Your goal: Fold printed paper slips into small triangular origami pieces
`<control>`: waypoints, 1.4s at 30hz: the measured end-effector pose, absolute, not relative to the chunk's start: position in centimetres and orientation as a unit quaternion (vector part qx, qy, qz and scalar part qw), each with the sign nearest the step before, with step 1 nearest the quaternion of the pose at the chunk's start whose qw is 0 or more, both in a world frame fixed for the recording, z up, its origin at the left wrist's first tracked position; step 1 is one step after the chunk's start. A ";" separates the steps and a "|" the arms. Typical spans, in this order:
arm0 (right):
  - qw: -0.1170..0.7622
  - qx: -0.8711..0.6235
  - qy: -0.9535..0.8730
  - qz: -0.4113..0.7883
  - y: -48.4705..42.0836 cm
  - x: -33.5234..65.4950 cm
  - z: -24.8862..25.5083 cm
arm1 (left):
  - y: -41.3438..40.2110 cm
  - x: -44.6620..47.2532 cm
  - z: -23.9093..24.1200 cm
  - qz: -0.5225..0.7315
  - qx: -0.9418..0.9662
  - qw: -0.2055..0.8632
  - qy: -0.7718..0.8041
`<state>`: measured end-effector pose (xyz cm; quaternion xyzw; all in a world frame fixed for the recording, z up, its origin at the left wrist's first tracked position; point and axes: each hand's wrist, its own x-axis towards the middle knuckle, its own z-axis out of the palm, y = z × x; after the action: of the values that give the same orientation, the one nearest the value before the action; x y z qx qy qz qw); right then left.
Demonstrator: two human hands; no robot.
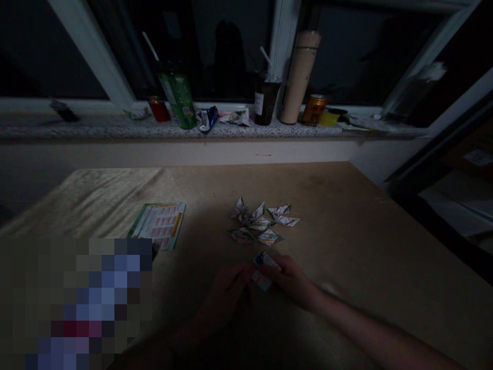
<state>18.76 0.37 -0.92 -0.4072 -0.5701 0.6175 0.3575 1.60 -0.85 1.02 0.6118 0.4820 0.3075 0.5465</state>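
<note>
Both my hands meet low on the table over a small piece of printed paper (262, 269). My left hand (226, 295) pinches its left side with curled fingers. My right hand (290, 281) grips its right side, fingers closed. Just beyond them lies a pile of several folded paper shapes (262, 223), apart from my hands. The light is very dim.
A printed leaflet stack (159, 224) lies on the brown table (346, 216) to the left. The stone windowsill (115, 127) carries a green carton (177, 97), a red jar (158, 109), a dark cup (265, 100), a tall beige tumbler (300, 77), a gold can (314, 109) and wrappers.
</note>
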 end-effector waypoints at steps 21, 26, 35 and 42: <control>0.362 -0.440 -0.584 0.578 0.2 18.8 -0.7 | -0.9 1.7 1.1 0.316 0.597 0.525 0.518; 0.371 -0.424 -0.579 0.589 0.3 18.9 -0.9 | -0.8 1.7 0.8 0.309 0.601 0.525 0.517; 0.377 -0.409 -0.605 0.570 0.3 18.7 -0.4 | -0.9 1.8 1.0 0.266 0.642 0.523 0.493; 0.375 -0.413 -0.593 0.580 0.3 18.8 -0.4 | -0.9 1.8 0.9 0.261 0.649 0.514 0.496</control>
<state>18.77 0.28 -0.36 -0.4132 -0.5929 0.5804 0.3753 1.85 -0.93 0.87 0.6493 0.4961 0.2606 0.5142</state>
